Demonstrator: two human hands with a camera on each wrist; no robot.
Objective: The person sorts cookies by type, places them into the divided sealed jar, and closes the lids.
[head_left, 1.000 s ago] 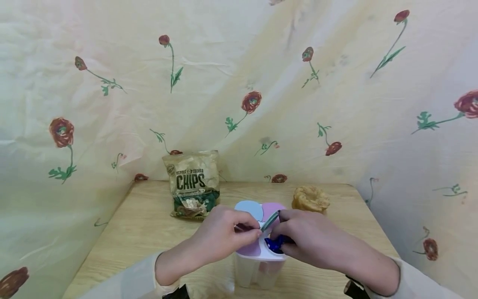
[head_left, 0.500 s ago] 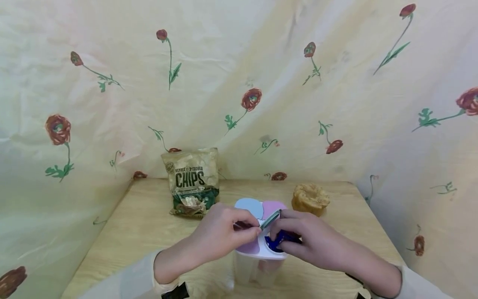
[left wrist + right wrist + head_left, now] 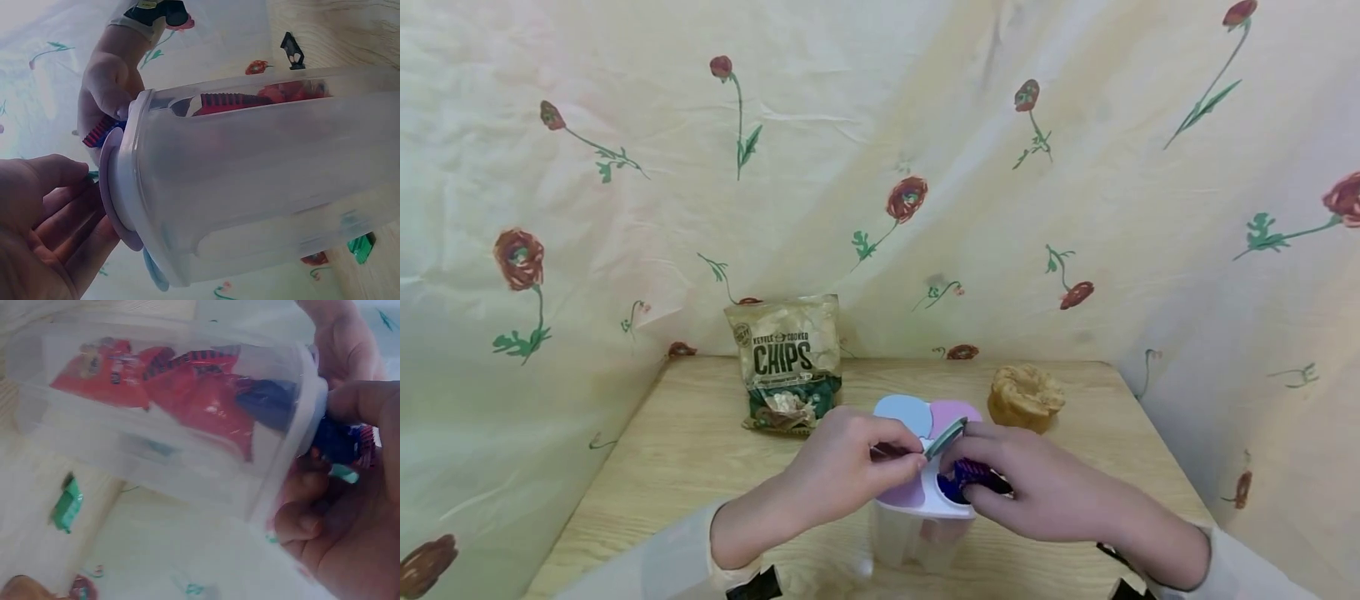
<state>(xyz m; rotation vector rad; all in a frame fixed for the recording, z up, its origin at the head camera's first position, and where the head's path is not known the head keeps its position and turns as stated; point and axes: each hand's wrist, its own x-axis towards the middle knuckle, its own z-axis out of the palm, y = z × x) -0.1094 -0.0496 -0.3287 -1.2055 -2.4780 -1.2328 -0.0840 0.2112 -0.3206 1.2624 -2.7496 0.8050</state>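
A clear plastic container (image 3: 917, 537) with a white top and coloured flap lids stands between the hands. The left hand (image 3: 842, 467) pinches the raised green flap lid (image 3: 946, 437) between thumb and index finger. At the front right opening, the right hand (image 3: 1041, 483) pinches a dark blue snack packet (image 3: 973, 471). In the right wrist view this blue packet (image 3: 340, 440) sits partly inside the opening, its striped end sticking out by the fingers. Red packets (image 3: 200, 394) lie inside the container below it. The right fingers partly cover the opening.
A beige and green chips bag (image 3: 782, 354) stands at the back left of the wooden table (image 3: 700, 467). At the back right is a ring-shaped baked bun (image 3: 1026, 396). Flower-printed cloth (image 3: 820, 167) hangs behind and at both sides.
The blue packet has turned in the right hand, and its striped end now shows. The right fingers have shifted slightly. The left hand keeps its pinch on the green lid.
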